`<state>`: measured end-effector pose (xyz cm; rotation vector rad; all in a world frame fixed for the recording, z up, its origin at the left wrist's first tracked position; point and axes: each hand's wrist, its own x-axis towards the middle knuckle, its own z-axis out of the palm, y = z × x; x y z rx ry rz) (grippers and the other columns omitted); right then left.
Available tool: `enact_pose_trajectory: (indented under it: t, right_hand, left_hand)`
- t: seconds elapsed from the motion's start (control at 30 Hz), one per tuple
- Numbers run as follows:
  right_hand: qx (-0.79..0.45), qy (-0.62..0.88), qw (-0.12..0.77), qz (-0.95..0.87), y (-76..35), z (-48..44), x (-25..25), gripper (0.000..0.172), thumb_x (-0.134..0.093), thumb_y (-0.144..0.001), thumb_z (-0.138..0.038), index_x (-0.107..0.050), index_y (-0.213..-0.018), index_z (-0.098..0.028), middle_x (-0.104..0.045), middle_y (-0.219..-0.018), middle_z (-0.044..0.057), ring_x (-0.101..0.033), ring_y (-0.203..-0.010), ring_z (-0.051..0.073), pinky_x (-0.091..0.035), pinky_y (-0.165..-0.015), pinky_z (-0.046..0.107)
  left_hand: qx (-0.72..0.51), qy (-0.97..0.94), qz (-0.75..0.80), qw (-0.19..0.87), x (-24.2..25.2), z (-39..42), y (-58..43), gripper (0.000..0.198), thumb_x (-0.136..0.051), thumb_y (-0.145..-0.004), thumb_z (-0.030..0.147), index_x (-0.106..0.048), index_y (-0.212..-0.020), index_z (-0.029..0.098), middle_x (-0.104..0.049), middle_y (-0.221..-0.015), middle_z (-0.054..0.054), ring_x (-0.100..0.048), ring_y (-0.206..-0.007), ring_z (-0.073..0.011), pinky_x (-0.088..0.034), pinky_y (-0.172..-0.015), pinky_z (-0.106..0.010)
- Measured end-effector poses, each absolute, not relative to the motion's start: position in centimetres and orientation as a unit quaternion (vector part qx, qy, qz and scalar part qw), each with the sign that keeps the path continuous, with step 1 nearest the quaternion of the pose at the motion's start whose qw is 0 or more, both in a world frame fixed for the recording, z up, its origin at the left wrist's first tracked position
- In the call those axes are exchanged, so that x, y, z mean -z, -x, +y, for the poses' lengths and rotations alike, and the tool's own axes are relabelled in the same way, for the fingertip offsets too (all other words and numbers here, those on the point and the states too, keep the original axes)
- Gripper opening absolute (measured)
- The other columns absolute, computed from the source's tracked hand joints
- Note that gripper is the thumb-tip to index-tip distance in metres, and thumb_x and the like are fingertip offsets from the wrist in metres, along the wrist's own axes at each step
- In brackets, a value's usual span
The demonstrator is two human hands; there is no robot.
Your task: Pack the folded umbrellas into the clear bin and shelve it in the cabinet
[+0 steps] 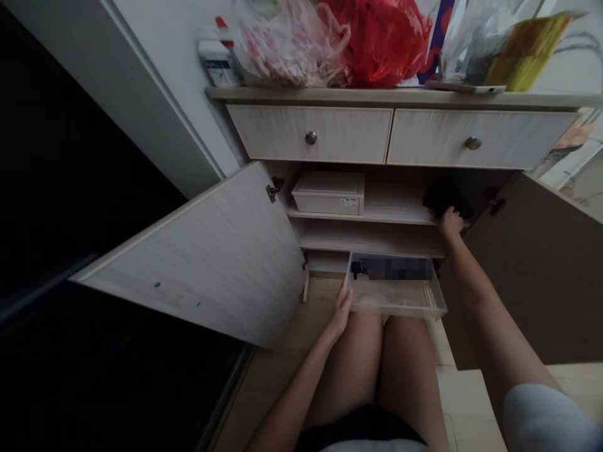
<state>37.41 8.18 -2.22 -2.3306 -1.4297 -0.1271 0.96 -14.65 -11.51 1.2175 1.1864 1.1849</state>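
A clear plastic box [398, 310] without a lid rests on the person's thighs. My left hand [343, 309] grips it by its left side, fingers along the wall. Inside the box lie a small black object [358, 269], a blurred-out dark item [399, 269] and some pale, thin items at the right end. My right hand [451, 221] reaches to the right end of the upper shelf [396, 198]. Its curled fingers are on a dark, soft-looking black item [443, 196], whose kind is lost in shadow.
A white lidded box [328, 191] stands on the shelf's left. Both cabinet doors, left [198, 251] and right [527, 270], stand wide. Two closed drawers [311, 119] sit above. Plastic bags [377, 44], a white bottle [219, 63] and a phone-like slab [466, 86] crowd the top.
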Motion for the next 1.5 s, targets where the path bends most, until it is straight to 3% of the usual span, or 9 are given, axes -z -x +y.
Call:
enact_pose_trajectory:
  t: [0.1, 0.2, 0.43, 0.53, 0.73, 0.9, 1.17, 1.33, 1.5]
  right_hand:
    - [-0.01, 0.843, 0.24, -0.482, -37.5, 7.1, 1.5, 0.049, -0.065, -0.082, -0.021, -0.055, -0.127, -0.005, -0.061, -0.115, 0.029, -0.063, -0.109, 0.039, -0.052, -0.089, 0.05]
    - [-0.108, 0.812, 0.384, -0.427, -37.8, 5.8, 0.7, 0.042, -0.068, -0.077, -0.021, -0.063, -0.116, -0.008, -0.066, -0.103, 0.021, -0.063, -0.107, 0.035, -0.052, -0.092, 0.048]
    - [-0.389, 0.636, 0.552, -0.373, -37.3, -1.9, 1.4, 0.027, -0.075, -0.069, -0.034, -0.061, -0.088, -0.02, -0.064, -0.075, 0.002, -0.064, -0.07, 0.019, -0.059, -0.064, 0.033]
    - [-0.502, 0.564, 0.527, -0.39, -36.6, -6.4, 2.1, 0.033, -0.08, -0.062, -0.033, -0.06, -0.086, -0.021, -0.064, -0.075, 0.0, -0.062, -0.065, 0.015, -0.057, -0.063, 0.029]
    - [-0.582, 0.517, 0.41, -0.476, -34.8, -11.6, 1.5, 0.049, -0.088, -0.056, -0.04, -0.064, -0.093, -0.02, -0.068, -0.086, 0.002, -0.064, -0.07, 0.015, -0.053, -0.063, 0.025]
    - [-0.56, 0.499, 0.328, -0.574, -34.2, -12.1, 1.1, 0.049, -0.087, -0.057, -0.037, -0.067, -0.098, -0.017, -0.066, -0.082, 0.0, -0.061, -0.07, 0.013, -0.051, -0.064, 0.024]
    - [-0.457, 0.48, 0.282, -0.694, -34.0, -11.5, 2.7, 0.036, -0.072, -0.067, -0.031, -0.071, -0.099, -0.016, -0.071, -0.092, 0.005, -0.067, -0.086, 0.02, -0.054, -0.078, 0.03]
    - [-0.333, 0.478, 0.255, -0.771, -33.6, -11.4, 3.3, 0.032, -0.063, -0.072, -0.019, -0.071, -0.103, -0.019, -0.073, -0.104, 0.006, -0.068, -0.098, 0.022, -0.053, -0.088, 0.033]
    - [-0.175, 0.486, 0.163, -0.841, -33.2, -11.5, 3.2, 0.042, -0.06, -0.07, -0.005, -0.068, -0.108, -0.02, -0.071, -0.111, 0.006, -0.066, -0.101, 0.021, -0.05, -0.09, 0.032]
  left_hand:
    - [-0.489, -0.499, 0.493, 0.518, 11.7, -14.7, -1.0, 0.083, -0.049, -0.085, 0.073, -0.041, -0.151, 0.024, -0.029, -0.163, -0.005, -0.02, -0.152, -0.0277, -0.017, -0.126, -0.044]
    - [-0.491, -0.497, 0.495, 0.517, 11.8, -14.8, -1.0, 0.083, -0.049, -0.084, 0.074, -0.042, -0.151, 0.023, -0.031, -0.162, -0.005, -0.024, -0.151, -0.0289, -0.017, -0.126, -0.044]
    - [-0.502, -0.506, 0.487, 0.505, 12.0, -14.7, -1.1, 0.079, -0.046, -0.086, 0.073, -0.045, -0.148, 0.024, -0.037, -0.16, -0.004, -0.021, -0.152, -0.0267, -0.015, -0.126, -0.042]
    - [-0.504, -0.509, 0.485, 0.502, 12.0, -14.7, -1.2, 0.086, -0.045, -0.083, 0.078, -0.044, -0.149, 0.021, -0.034, -0.161, -0.006, -0.018, -0.153, -0.0265, -0.013, -0.127, -0.041]
    - [-0.498, -0.52, 0.487, 0.495, 11.8, -14.8, -1.1, 0.084, -0.044, -0.084, 0.077, -0.042, -0.15, 0.024, -0.03, -0.163, -0.004, -0.016, -0.153, -0.025, -0.012, -0.127, -0.04]
    - [-0.486, -0.5, 0.518, 0.496, 12.4, -14.6, -1.1, 0.081, -0.045, -0.086, 0.073, -0.039, -0.151, 0.025, -0.026, -0.164, -0.005, -0.015, -0.154, -0.0254, -0.009, -0.127, -0.043]
    - [-0.514, -0.511, 0.474, 0.499, 12.4, -14.7, -0.8, 0.08, -0.046, -0.085, 0.075, -0.044, -0.149, 0.025, -0.033, -0.162, -0.004, -0.02, -0.153, -0.0245, -0.012, -0.126, -0.04]
    - [-0.52, -0.493, 0.476, 0.51, 12.2, -14.7, -0.9, 0.076, -0.05, -0.085, 0.073, -0.048, -0.146, 0.028, -0.037, -0.16, -0.002, -0.019, -0.153, -0.0258, -0.013, -0.126, -0.043]
    - [-0.522, -0.508, 0.461, 0.507, 11.4, -15.0, -0.9, 0.075, -0.049, -0.086, 0.072, -0.047, -0.147, 0.027, -0.04, -0.158, -0.003, -0.02, -0.153, -0.0249, -0.011, -0.126, -0.042]
